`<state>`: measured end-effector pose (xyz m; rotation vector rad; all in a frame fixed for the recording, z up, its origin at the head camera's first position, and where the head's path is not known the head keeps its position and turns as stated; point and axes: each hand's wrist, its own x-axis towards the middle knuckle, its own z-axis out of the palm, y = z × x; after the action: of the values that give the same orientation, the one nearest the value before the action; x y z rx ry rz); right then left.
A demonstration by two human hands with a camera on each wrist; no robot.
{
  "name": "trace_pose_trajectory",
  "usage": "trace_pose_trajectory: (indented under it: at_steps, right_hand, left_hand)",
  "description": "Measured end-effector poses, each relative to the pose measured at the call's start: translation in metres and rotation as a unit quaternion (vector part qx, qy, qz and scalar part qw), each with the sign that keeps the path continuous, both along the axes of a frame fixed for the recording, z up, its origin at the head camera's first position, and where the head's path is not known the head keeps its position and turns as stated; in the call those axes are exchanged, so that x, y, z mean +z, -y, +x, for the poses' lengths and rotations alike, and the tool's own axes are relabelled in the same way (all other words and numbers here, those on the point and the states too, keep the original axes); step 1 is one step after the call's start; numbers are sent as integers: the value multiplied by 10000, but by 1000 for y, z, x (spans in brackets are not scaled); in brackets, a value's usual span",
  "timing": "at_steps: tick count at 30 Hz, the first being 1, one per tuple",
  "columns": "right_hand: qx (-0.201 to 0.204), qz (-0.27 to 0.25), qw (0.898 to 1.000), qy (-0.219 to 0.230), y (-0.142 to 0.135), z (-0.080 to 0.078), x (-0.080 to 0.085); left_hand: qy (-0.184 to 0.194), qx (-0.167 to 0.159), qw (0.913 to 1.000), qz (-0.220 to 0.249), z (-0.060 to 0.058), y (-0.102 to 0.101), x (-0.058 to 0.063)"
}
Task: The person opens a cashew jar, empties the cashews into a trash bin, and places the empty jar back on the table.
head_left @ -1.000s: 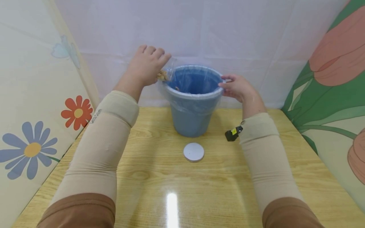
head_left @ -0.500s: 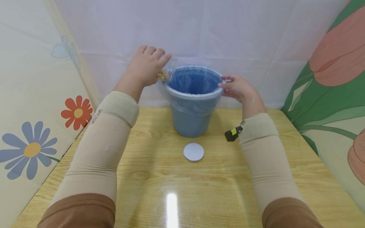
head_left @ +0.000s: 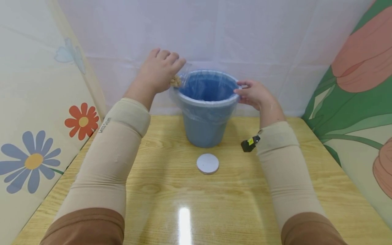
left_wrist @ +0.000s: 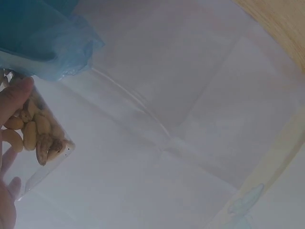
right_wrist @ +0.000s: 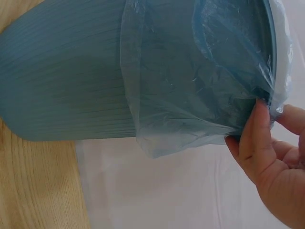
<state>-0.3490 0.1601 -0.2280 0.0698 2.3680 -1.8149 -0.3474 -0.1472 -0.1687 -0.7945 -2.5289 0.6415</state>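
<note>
My left hand [head_left: 160,69] grips a clear plastic jar [left_wrist: 35,179] tipped on its side at the left rim of a blue bin [head_left: 204,126]. Cashew nuts [left_wrist: 43,126] and a few darker nuts lie inside the jar, seen in the left wrist view. A thin clear bag [right_wrist: 176,95] lines the bin and folds down over its outside. At the opposite rim, my right hand [head_left: 255,94] pinches the bin's edge together with the liner, thumb on one side and fingers on the other. The jar's mouth is hidden in the left wrist view.
On the wooden table [head_left: 171,194], a round white lid [head_left: 208,163] lies in front of the bin. White cloth [head_left: 245,41] hangs close behind. Flower-printed panels [head_left: 36,95] stand at both sides. A black camera [head_left: 249,144] sits at my right wrist.
The jar and left hand have shifted very slightly to the right. A nut piece seen at the bin's left inner rim one second ago is gone from there. My right hand keeps its place.
</note>
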Motion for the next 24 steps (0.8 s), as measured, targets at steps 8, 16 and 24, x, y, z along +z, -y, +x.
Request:
trace_pose_trajectory:
  at_steps: [8, 16, 24]
  right_hand:
    - [27, 15, 10000, -13, 0, 0, 0]
    - [68, -12, 10000, -2, 0, 0, 0]
    - [77, 9, 10000, -13, -1, 0, 0]
  left_hand:
    - [-55, -28, 10000, 30, -1, 0, -1]
    - [-19, -15, 10000, 59, -2, 4, -1]
    - [-86, 46, 9999, 54, -3, 5, -2]
